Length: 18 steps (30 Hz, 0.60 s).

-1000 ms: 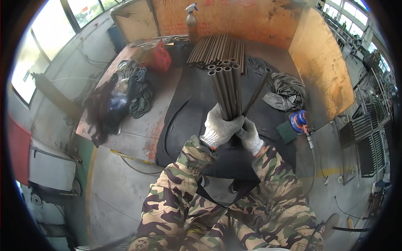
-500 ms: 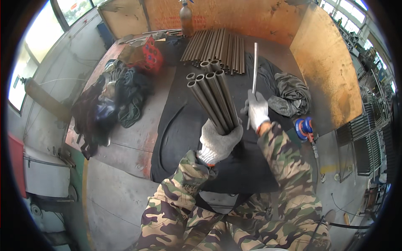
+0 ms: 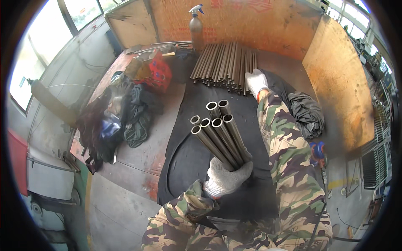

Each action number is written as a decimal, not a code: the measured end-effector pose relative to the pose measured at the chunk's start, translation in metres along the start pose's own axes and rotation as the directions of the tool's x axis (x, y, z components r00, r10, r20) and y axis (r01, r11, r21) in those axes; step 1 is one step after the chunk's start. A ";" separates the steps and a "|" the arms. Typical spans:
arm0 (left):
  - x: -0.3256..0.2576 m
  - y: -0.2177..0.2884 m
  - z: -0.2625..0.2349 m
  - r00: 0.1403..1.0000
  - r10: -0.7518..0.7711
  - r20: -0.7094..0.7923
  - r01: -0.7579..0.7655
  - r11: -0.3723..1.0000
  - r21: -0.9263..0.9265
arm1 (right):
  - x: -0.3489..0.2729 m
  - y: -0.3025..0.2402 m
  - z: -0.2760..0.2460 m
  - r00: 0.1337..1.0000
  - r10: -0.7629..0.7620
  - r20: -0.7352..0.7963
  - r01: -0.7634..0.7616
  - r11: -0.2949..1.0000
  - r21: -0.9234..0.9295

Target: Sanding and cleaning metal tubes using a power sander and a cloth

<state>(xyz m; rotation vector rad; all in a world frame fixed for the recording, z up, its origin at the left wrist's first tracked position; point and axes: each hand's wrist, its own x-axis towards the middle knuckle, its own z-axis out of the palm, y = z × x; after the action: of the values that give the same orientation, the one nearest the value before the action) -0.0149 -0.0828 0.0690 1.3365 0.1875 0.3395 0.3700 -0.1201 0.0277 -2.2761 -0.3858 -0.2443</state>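
Observation:
My left hand (image 3: 229, 178), in a grey knitted glove, is wrapped round a bundle of several metal tubes (image 3: 222, 140). Their open ends tilt up toward the far side, with one tube standing slightly apart at the left. Farther off, my gloved right hand (image 3: 256, 82) reaches to the right end of a row of dark metal tubes (image 3: 220, 62) and covers some near ends there. Its fingers look curled, and what they hold is hidden. Under the bundle spreads a black cloth (image 3: 188, 121) on the worn table (image 3: 140, 167).
A spray bottle (image 3: 196, 30) stands behind the row, against orange-stained boards (image 3: 259, 27). Heaped cloths (image 3: 134, 113) and a red holed piece (image 3: 160, 69) lie left. At right are a crumpled dark cloth (image 3: 307, 113) and a blue-and-red sander (image 3: 317, 151) with a hose.
My right hand has moved away from beside the bundle to the far row; the shiny tube it held upright is no longer distinguishable. My left hand still grips the bundle, now lower in view.

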 end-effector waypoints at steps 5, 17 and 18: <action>0.008 0.007 0.014 1.000 -0.031 -0.001 0.030 0.997 -0.064 | -0.081 -0.017 -0.066 0.981 -0.071 0.179 -0.010 0.910 0.415; -0.011 0.006 0.036 0.979 0.194 -0.056 -0.192 0.980 0.043 | -0.336 -0.033 -0.102 0.759 -0.221 0.612 -0.196 0.819 0.539; -0.009 0.008 0.043 0.963 0.264 -0.051 -0.255 0.957 0.141 | -0.341 -0.036 -0.099 0.878 -0.253 0.406 -0.076 0.764 0.641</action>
<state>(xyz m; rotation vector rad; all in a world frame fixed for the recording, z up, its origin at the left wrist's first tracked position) -0.0109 -0.1236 0.0863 1.4866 0.0926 0.6049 0.0332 -0.2382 0.0172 -1.5972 -0.7140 0.3727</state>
